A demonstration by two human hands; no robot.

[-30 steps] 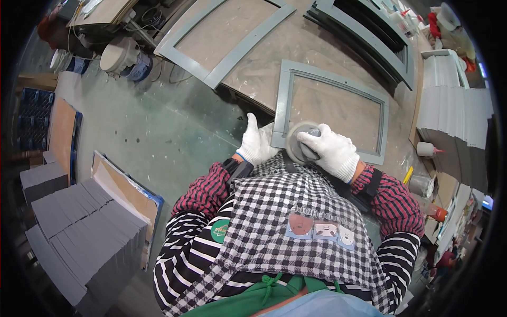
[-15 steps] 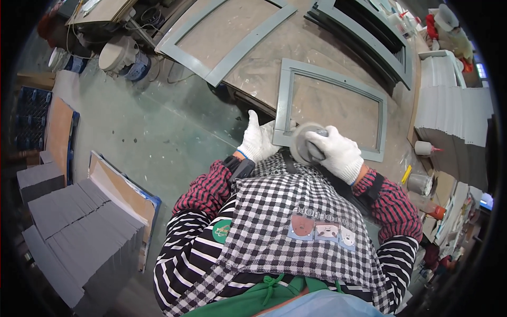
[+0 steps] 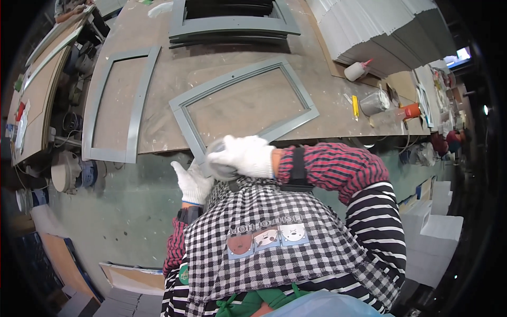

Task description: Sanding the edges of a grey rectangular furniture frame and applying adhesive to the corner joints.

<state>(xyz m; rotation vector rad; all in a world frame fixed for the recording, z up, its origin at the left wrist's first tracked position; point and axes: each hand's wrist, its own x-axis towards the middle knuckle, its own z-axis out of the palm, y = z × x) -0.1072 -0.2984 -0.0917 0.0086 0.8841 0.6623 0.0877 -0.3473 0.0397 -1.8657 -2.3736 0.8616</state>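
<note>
A grey rectangular frame (image 3: 232, 77) lies askew on the brown work table (image 3: 161, 119), its near left corner reaching the table's edge. On that corner rests a round grey sander (image 3: 222, 170), slightly blurred. My gloved right hand (image 3: 249, 156) is closed over the sander's top. Just left of it, my gloved left hand (image 3: 193, 182) is at the same corner, thumb stretched out and away. Its fingertips are partly hidden behind the frame and sander, apparently touching the frame from below.
Another grey frame (image 3: 101, 103) lies to the left. Stacked frames (image 3: 237, 24) stand at the back. Rightward are tall pale panels (image 3: 369, 34), a white bottle (image 3: 355, 71), a yellow tool (image 3: 355, 107) and a clear cup (image 3: 375, 101). A bucket (image 3: 64, 171) stands on the floor, left.
My view has turned to the right, so table and frames appear rotated and further left. The sander and both hands stay at the same frame corner.
</note>
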